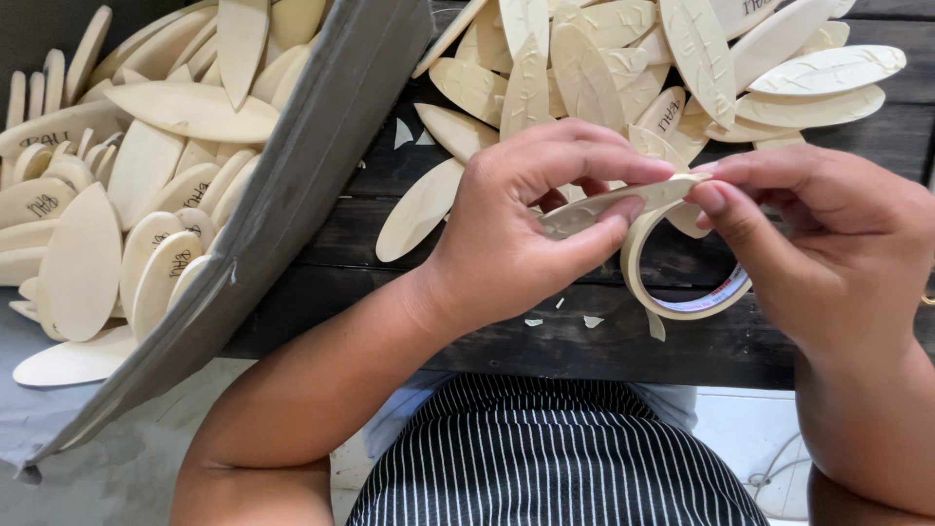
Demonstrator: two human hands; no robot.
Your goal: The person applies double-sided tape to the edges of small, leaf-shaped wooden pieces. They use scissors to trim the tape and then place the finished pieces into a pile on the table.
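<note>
My left hand (531, 219) pinches a pale leaf-shaped wooden piece (623, 202) between thumb and fingers, held level above the dark table. My right hand (828, 239) grips a roll of cream masking tape (682, 282) that hangs just under the piece. The thumb and forefinger of that hand press the tape's free end against the right tip of the piece. Both hands meet near the middle of the view.
A heap of leaf-shaped wooden pieces (623, 68) lies on the dark plank table (545, 341) behind my hands. A grey tray (292, 195) at the left holds several more such pieces (107, 224). Small scraps dot the table. My striped apron (545, 458) is below.
</note>
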